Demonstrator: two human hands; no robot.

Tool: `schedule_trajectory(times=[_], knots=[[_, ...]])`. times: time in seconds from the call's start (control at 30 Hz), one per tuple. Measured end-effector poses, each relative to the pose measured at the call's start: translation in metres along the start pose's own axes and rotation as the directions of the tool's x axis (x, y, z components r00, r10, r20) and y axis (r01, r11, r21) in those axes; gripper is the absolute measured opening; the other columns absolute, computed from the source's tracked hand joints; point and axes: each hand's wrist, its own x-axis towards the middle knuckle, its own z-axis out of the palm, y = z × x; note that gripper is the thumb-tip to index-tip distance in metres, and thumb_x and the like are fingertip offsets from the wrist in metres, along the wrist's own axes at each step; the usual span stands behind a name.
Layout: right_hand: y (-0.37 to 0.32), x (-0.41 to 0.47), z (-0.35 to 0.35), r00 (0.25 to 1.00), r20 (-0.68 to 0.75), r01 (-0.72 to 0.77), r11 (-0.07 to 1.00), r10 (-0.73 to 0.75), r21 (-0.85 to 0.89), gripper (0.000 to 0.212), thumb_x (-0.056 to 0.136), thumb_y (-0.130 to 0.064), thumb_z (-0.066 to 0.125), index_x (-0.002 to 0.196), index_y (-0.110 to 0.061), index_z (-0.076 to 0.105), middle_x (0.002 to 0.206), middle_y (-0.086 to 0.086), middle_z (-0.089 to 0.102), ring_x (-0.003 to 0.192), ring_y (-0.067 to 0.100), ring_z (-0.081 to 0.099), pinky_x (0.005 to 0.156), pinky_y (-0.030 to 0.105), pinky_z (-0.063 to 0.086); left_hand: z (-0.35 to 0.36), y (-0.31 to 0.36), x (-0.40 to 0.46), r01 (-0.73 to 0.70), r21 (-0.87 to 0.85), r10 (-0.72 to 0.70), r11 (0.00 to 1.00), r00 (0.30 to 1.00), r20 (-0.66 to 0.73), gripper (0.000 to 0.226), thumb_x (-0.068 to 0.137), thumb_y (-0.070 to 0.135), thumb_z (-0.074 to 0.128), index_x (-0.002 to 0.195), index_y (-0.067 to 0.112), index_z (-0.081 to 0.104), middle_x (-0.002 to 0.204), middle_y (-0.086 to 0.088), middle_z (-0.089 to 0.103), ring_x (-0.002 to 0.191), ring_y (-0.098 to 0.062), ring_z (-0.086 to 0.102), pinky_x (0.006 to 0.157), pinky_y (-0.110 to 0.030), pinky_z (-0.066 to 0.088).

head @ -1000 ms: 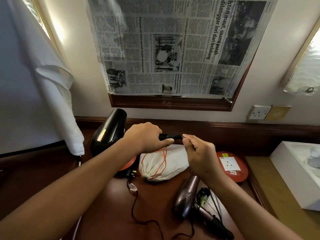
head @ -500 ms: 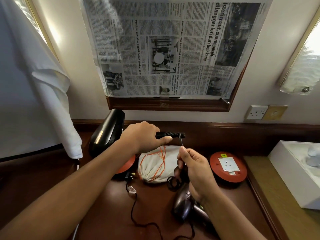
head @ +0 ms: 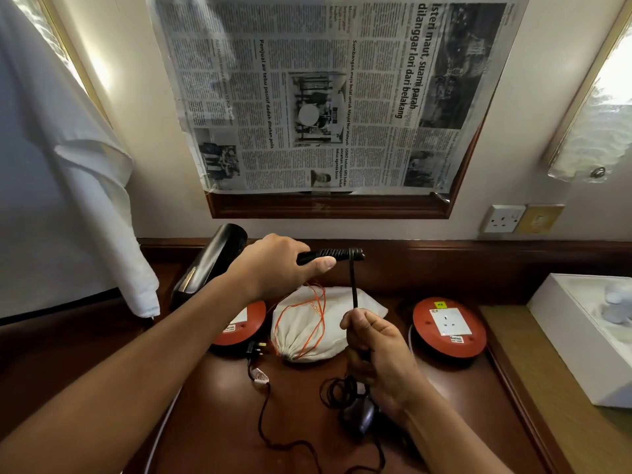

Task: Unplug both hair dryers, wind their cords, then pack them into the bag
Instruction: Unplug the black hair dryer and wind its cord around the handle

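Note:
My left hand [head: 278, 265] grips the handle of a black hair dryer [head: 212, 261], held up above the desk with its barrel pointing back left. Several turns of black cord [head: 353, 278] are wound round the handle's end, and the cord drops straight down into my right hand [head: 374, 350], which pinches it. Below my right hand lies a second, dark grey hair dryer [head: 362, 417], mostly hidden by my wrist. A white drawstring bag [head: 314, 323] with orange string lies on the desk between my hands. The black plug [head: 254, 348] lies loose beside the bag.
Two red round socket reels sit on the desk, one [head: 239, 326] left of the bag and one [head: 449, 326] right. A white box [head: 581, 340] stands at the right edge. A white towel [head: 99, 206] hangs at left. A wall socket [head: 502, 218] sits at right.
My right hand has dropped from the handle's end down toward the desk, drawing the cord taut below the handle. My left hand has kept hold of the dryer.

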Motion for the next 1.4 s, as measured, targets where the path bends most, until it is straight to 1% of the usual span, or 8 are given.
schedule_trajectory(times=[0.13, 0.27, 0.4, 0.77, 1.0, 1.1, 1.2, 1.4], knots=[[0.005, 0.01, -0.008, 0.997, 0.06, -0.047, 0.997, 0.044, 0.056, 0.026, 0.097, -0.03, 0.045, 0.084, -0.01, 0.056, 0.064, 0.003, 0.013, 0.043, 0.009, 0.011, 0.038, 0.015, 0.014, -0.003, 0.005, -0.005, -0.067, -0.101, 0.068, 0.993, 0.998, 0.006, 0.052, 0.081, 0.079, 0.034, 0.06, 0.033, 0.048, 0.058, 0.004, 0.055, 0.055, -0.01, 0.052, 0.058, -0.036, 0.05], [0.004, 0.019, -0.019, 0.989, 0.146, -0.053, 0.993, 0.037, 0.102, 0.022, 0.093, -0.027, 0.051, 0.074, -0.015, 0.056, 0.058, -0.003, 0.026, 0.041, 0.007, 0.016, 0.037, 0.016, 0.017, -0.005, 0.005, -0.008, -0.093, -0.143, 0.094, 0.985, 0.996, 0.003, 0.054, 0.083, 0.078, 0.036, 0.058, 0.031, 0.048, 0.055, 0.003, 0.054, 0.051, -0.011, 0.051, 0.055, -0.037, 0.047], [-0.004, 0.026, -0.028, 0.986, 0.158, -0.08, 0.99, 0.061, 0.117, 0.015, 0.08, -0.023, 0.062, 0.084, -0.01, 0.055, 0.056, -0.003, 0.029, 0.037, 0.006, 0.021, 0.035, 0.015, 0.022, -0.006, 0.007, -0.01, -0.109, -0.185, 0.113, 0.977, 0.994, 0.011, 0.054, 0.081, 0.078, 0.037, 0.058, 0.03, 0.05, 0.055, 0.0, 0.055, 0.049, -0.011, 0.049, 0.053, -0.036, 0.044], [-0.055, 0.045, -0.033, 0.988, 0.141, -0.032, 0.978, 0.062, -0.206, 0.007, 0.087, -0.009, 0.053, 0.085, -0.003, 0.056, 0.041, -0.003, 0.036, 0.031, 0.006, 0.021, 0.039, 0.017, 0.012, -0.009, 0.003, -0.015, -0.176, -0.226, 0.198, 0.958, 0.977, 0.077, 0.067, 0.081, 0.079, 0.038, 0.078, 0.018, 0.065, 0.063, -0.006, 0.06, 0.049, -0.009, 0.048, 0.046, -0.023, 0.036], [-0.089, 0.057, -0.03, 0.984, 0.142, -0.042, 0.924, 0.103, -0.38, 0.006, 0.084, -0.001, 0.055, 0.089, -0.001, 0.058, 0.042, 0.0, 0.041, 0.029, 0.007, 0.026, 0.037, 0.016, 0.014, -0.01, 0.007, -0.017, -0.201, -0.142, 0.218, 0.969, 0.969, 0.117, 0.06, 0.08, 0.078, 0.037, 0.066, 0.024, 0.057, 0.056, -0.001, 0.056, 0.048, -0.009, 0.048, 0.05, -0.032, 0.04], [-0.101, 0.06, -0.028, 0.991, 0.114, 0.007, 0.819, 0.072, -0.574, 0.006, 0.086, -0.002, 0.061, 0.084, -0.005, 0.065, 0.054, 0.006, 0.053, 0.039, 0.011, 0.042, 0.039, 0.019, 0.031, -0.009, 0.01, -0.018, -0.218, -0.033, 0.22, 0.975, 0.965, 0.145, 0.056, 0.081, 0.077, 0.038, 0.063, 0.026, 0.052, 0.057, 0.002, 0.055, 0.054, -0.01, 0.052, 0.054, -0.032, 0.041], [-0.111, 0.062, -0.021, 0.993, 0.117, 0.114, 0.596, -0.034, -0.795, 0.008, 0.084, -0.005, 0.068, 0.083, -0.012, 0.071, 0.075, 0.006, 0.066, 0.065, 0.011, 0.058, 0.058, 0.018, 0.049, -0.009, 0.011, -0.018, -0.222, 0.057, 0.208, 0.973, 0.96, 0.187, 0.055, 0.084, 0.075, 0.039, 0.069, 0.024, 0.055, 0.061, 0.004, 0.056, 0.06, -0.01, 0.053, 0.055, -0.03, 0.038], [-0.12, 0.062, -0.015, 0.953, 0.212, 0.269, 0.279, -0.216, -0.922, 0.008, 0.084, -0.011, 0.069, 0.088, -0.015, 0.075, 0.084, -0.004, 0.071, 0.075, 0.002, 0.063, 0.068, 0.007, 0.047, -0.004, 0.012, -0.016, -0.219, 0.161, 0.174, 0.962, 0.952, 0.252, 0.064, 0.08, 0.082, 0.03, 0.082, 0.026, 0.062, 0.069, 0.007, 0.059, 0.066, -0.011, 0.057, 0.065, -0.034, 0.05]])
